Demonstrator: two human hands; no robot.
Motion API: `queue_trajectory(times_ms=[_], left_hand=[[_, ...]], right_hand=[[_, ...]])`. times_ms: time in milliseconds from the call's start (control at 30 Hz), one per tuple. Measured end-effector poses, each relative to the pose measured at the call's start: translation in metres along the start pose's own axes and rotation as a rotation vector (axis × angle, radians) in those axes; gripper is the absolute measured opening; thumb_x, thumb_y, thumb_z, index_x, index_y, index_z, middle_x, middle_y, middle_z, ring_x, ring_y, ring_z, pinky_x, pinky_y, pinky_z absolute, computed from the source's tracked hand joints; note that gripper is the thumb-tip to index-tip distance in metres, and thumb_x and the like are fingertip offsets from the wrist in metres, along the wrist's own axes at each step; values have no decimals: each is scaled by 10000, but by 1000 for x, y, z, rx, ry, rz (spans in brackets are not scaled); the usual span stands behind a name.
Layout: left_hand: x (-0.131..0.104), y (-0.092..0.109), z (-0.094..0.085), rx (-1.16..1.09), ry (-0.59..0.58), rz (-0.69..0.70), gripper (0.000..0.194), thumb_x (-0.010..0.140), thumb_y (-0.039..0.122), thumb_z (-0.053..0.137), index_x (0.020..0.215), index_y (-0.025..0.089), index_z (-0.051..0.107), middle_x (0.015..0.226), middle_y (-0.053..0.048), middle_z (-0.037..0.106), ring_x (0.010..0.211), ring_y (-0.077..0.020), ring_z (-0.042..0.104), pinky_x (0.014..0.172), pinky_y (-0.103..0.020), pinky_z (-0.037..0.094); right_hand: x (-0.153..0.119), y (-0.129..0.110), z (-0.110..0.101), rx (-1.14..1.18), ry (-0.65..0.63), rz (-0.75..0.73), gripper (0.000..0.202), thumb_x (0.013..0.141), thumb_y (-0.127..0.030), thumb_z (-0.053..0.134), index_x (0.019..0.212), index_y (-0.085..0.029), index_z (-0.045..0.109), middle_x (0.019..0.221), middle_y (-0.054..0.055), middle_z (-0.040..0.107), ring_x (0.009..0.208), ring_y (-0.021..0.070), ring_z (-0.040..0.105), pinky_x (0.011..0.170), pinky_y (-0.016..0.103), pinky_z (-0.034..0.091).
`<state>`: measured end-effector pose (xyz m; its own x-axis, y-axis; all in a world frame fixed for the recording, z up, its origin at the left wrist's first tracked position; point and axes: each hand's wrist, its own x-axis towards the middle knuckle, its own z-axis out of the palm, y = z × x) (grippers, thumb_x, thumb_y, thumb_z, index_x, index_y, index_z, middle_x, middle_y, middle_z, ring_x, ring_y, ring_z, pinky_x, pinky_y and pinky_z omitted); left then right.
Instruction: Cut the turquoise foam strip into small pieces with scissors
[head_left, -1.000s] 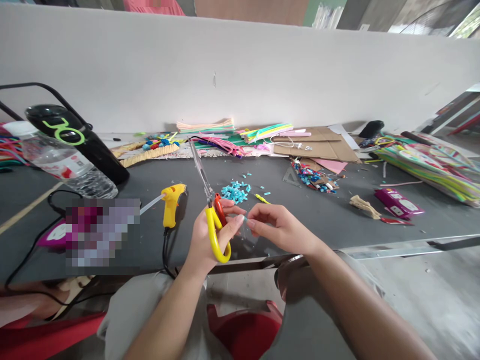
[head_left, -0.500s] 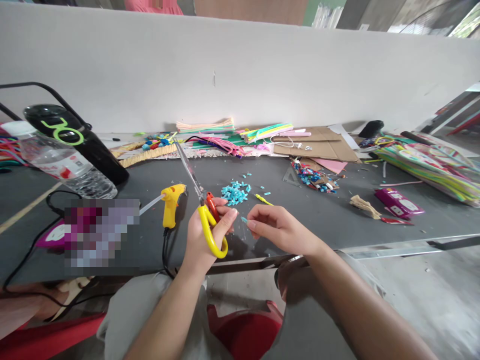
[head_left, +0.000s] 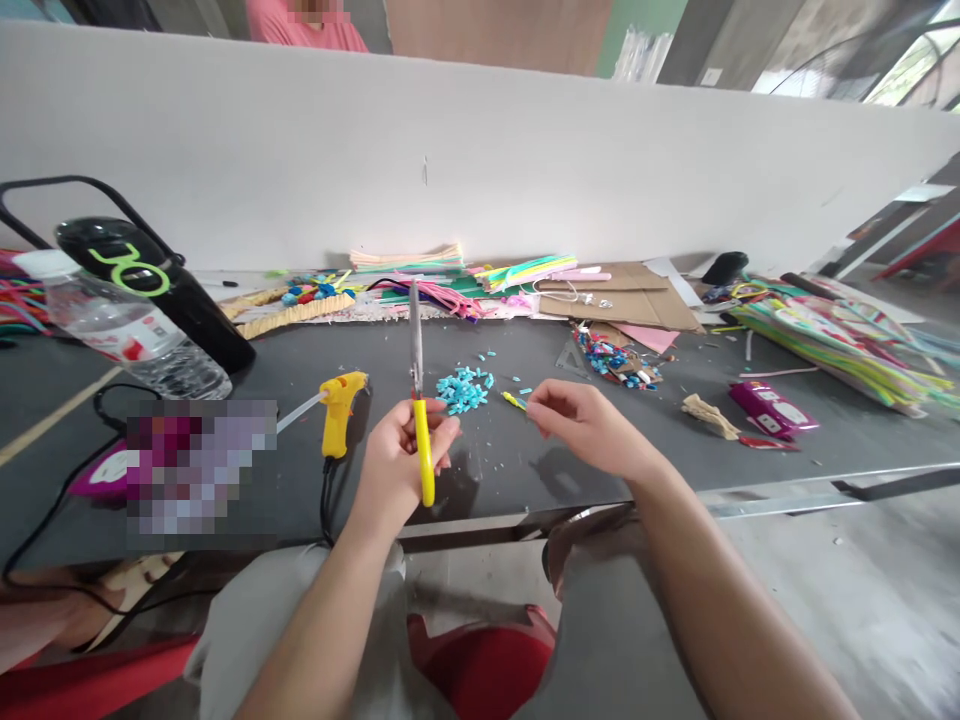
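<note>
My left hand [head_left: 409, 450] is closed around scissors [head_left: 422, 440] with yellow handles, their blades together and pointing away from me. Just beyond its fingertips lies a pile of small light-blue cut pieces [head_left: 463, 388] on the grey table. My right hand [head_left: 581, 425] is right of the pile, thumb and fingers pinched at the near end of a slim yellow piece [head_left: 514, 400]. That end is covered by the fingertips. A few stray blue bits [head_left: 525, 391] lie close by.
A yellow glue gun [head_left: 341, 410] with a cord lies left of my left hand. Further left lean a water bottle [head_left: 150, 335] and a black flask [head_left: 165, 300]. Colourful craft stems [head_left: 525, 270] and cardboard [head_left: 630, 297] line the partition. A purple packet [head_left: 772, 410] lies right.
My right hand has moved right and away from my left hand, to the yellow piece; the blue bit it pinched is no longer visible. The scissors have turned more upright in my left hand.
</note>
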<state>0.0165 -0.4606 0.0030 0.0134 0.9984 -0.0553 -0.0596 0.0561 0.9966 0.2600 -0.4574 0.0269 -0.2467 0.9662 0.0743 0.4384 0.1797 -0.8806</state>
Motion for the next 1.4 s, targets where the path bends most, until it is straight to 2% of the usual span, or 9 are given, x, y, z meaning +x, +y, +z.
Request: queue_trajectory(times_ms=[67, 167, 267, 367, 533, 733, 900, 1200, 1400], left_hand=[[3, 8, -5, 19, 16, 22, 448, 722, 394, 832, 1035, 166, 607, 810, -3, 678, 513, -74, 567, 493, -204, 476], [15, 30, -10, 106, 28, 52, 493, 665, 367, 861, 1042, 159, 621, 800, 0, 669, 536, -86, 584, 509, -210, 477], [35, 55, -9, 146, 34, 112, 460, 642, 329, 862, 1001, 156, 634, 756, 18, 650, 544, -94, 585, 529, -218, 476], [54, 65, -6, 183, 72, 219, 398, 629, 293, 850, 934, 141, 642, 770, 3, 660, 557, -92, 579, 541, -218, 467], [64, 46, -9, 141, 111, 205, 393, 628, 269, 832, 947, 160, 630, 800, -4, 694, 588, -110, 598, 563, -236, 488], [62, 25, -27, 318, 109, 258, 340, 680, 259, 787, 971, 180, 632, 886, -38, 719, 722, -177, 676, 658, -297, 539], [60, 22, -37, 373, 133, 278, 422, 707, 352, 798, 1064, 186, 645, 984, -70, 733, 860, -230, 713, 794, -362, 563], [62, 20, -41, 324, 138, 221, 404, 698, 327, 802, 1043, 183, 647, 956, -54, 728, 797, -216, 710, 748, -349, 560], [66, 16, -40, 373, 138, 241, 401, 706, 345, 799, 1045, 186, 657, 961, -58, 735, 826, -222, 704, 779, -362, 549]], right_hand=[[4, 6, -11, -116, -16, 67, 259, 915, -418, 604, 814, -182, 638, 700, -6, 580, 638, 131, 483, 585, 260, 380], [20, 18, -19, -240, -159, 106, 215, 856, -374, 630, 799, -172, 676, 692, 6, 623, 644, 141, 525, 593, 262, 406], [42, 30, -15, -262, -247, 122, 164, 794, -312, 659, 748, -157, 684, 651, 13, 642, 607, 141, 547, 570, 256, 415], [59, 37, -5, -274, -307, 121, 117, 765, -259, 664, 744, -149, 695, 642, 22, 658, 620, 153, 593, 580, 249, 436], [71, 40, 7, -308, -360, 130, 94, 770, -225, 646, 755, -154, 705, 676, 32, 704, 635, 166, 645, 600, 244, 467], [69, 42, 13, -380, -336, 115, 108, 798, -209, 630, 751, -157, 712, 697, 37, 723, 644, 162, 635, 591, 233, 440], [55, 44, 11, -407, -309, 76, 138, 828, -231, 612, 758, -168, 714, 741, 41, 733, 665, 156, 625, 606, 235, 423], [48, 51, 13, -420, -222, 54, 156, 799, -210, 605, 832, -160, 749, 733, 22, 716, 657, 142, 610, 619, 235, 422], [52, 48, 19, -457, -128, 28, 174, 839, -311, 626, 855, -185, 745, 772, 14, 713, 673, 133, 580, 635, 240, 408]])
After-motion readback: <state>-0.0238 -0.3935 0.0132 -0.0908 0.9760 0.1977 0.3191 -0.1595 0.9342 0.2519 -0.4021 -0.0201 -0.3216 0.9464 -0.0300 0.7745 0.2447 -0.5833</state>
